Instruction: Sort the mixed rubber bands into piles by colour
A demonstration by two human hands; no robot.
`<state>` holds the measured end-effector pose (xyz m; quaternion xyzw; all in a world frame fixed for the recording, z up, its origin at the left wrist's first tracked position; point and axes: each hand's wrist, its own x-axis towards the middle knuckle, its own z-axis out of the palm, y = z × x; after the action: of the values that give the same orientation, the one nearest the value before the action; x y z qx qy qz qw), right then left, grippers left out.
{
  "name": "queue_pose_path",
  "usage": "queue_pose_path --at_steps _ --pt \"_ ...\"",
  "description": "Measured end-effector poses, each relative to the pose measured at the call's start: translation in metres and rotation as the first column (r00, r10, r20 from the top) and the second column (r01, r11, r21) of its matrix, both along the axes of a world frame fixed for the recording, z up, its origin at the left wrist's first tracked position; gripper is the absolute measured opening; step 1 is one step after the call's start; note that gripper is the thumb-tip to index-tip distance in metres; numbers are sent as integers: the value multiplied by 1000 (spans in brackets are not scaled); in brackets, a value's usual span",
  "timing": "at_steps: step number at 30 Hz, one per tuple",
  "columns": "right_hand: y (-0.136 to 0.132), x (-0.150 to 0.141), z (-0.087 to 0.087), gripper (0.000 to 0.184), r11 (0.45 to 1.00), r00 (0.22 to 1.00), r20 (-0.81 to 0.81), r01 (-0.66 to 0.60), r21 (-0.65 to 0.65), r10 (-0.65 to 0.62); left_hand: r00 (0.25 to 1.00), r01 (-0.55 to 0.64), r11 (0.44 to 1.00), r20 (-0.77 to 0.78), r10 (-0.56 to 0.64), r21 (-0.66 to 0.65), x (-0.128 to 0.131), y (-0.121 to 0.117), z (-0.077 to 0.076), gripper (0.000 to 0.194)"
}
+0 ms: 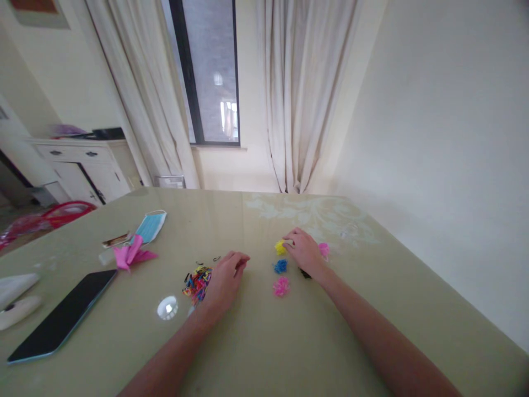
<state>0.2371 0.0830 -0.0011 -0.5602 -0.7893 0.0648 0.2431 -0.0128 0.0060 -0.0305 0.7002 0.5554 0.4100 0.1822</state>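
Note:
My left hand point(226, 277) hovers at the right edge of a mixed pile of small, multicoloured rubber bands point(197, 284), covering part of it. Its fingers are curled together, and anything between them is too small to see. My right hand point(305, 252) reaches over the sorted heaps, with its thumb and fingertips pinched close at the yellow heap point(280, 247); what they hold is hidden. Below the yellow lie a blue heap point(280, 266) and a pink heap point(281, 286). A second pink heap point(324, 251) and a partly covered black heap point(305, 273) flank my right wrist.
On the left of the glossy table point(256, 353) lie a dark-screened tablet point(61, 317), pink folded paper point(133, 253), a blue face mask point(151, 227) and white objects point(19, 309). A clear round dome point(167, 308) sits near my left forearm. A wall point(463, 165) borders the right side.

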Motion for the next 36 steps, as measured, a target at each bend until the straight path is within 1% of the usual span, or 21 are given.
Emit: queue_pose_path --at_steps 2,3,4,6,7,9,13,17,21,24,26,27,28,29,30,31,32,33,34,35,36 --pt "-5 -3 8 17 1000 998 -59 -12 15 13 990 36 998 138 -29 -47 2 0 1 15" --pt "-10 -5 13 15 999 993 -104 -53 14 54 975 62 995 219 -44 -77 3 0 2 14" --pt "-15 -9 19 12 993 982 -151 -115 7 115 952 92 990 299 -57 -104 5 0 3 14" --pt "-28 -18 29 11 965 941 -227 -263 -22 251 896 150 979 438 -76 -138 6 0 5 18" --pt "-35 -22 33 13 948 924 -244 -315 -41 296 868 174 974 490 -83 -144 7 0 7 22" --pt "-47 -30 40 16 926 905 -254 -370 -75 341 820 215 966 563 -100 -142 9 -1 9 27" --pt "-57 -37 45 9 915 902 -229 -394 -88 367 763 271 955 632 -136 -122 11 -4 13 31" --pt "-59 -35 49 8 926 916 -204 -368 -85 346 737 283 952 661 -140 -113 13 -6 14 32" --pt "-61 -35 53 8 931 926 -184 -351 -98 330 730 269 959 669 -140 -93 14 -7 15 30" --pt "-63 -34 58 6 930 925 -183 -354 -100 332 743 278 957 650 -160 -82 13 -6 15 31" --pt "-65 -31 64 6 929 918 -205 -360 -79 339 795 247 965 587 -152 -85 8 -4 14 31" --pt "-66 -29 68 6 929 912 -221 -367 -57 346 846 201 976 516 -130 -84 4 -2 13 29" --pt "-67 -26 74 6 927 904 -236 -373 -30 356 908 135 988 409 -92 -77 0 0 12 27" --pt "-70 -23 80 7 926 896 -251 -377 1 365 965 47 997 262 -30 -58 -6 1 11 24" --pt "-72 -20 87 7 925 889 -265 -379 32 373 996 -45 998 76 48 -31 -11 2 10 23" --pt "-75 -16 95 6 924 883 -278 -377 61 379 984 -131 991 -123 129 -9 -16 2 9 24" --pt "-79 -13 102 6 923 877 -291 -375 86 383 933 -207 978 -301 197 0 -21 2 8 27" --pt "-83 -10 109 7 922 871 -303 -372 110 387 865 -266 964 -441 239 0 -25 2 7 29" --pt "-88 -7 116 7 920 865 -313 -368 134 391 799 -310 951 -545 254 -11 -28 1 6 31" --pt "-92 -4 122 7 919 861 -320 -364 155 395 750 -338 941 -613 249 -31 -30 1 5 31" --pt "-96 -2 128 7 917 859 -324 -358 174 397 720 -349 936 -654 231 -53 -31 2 4 31"
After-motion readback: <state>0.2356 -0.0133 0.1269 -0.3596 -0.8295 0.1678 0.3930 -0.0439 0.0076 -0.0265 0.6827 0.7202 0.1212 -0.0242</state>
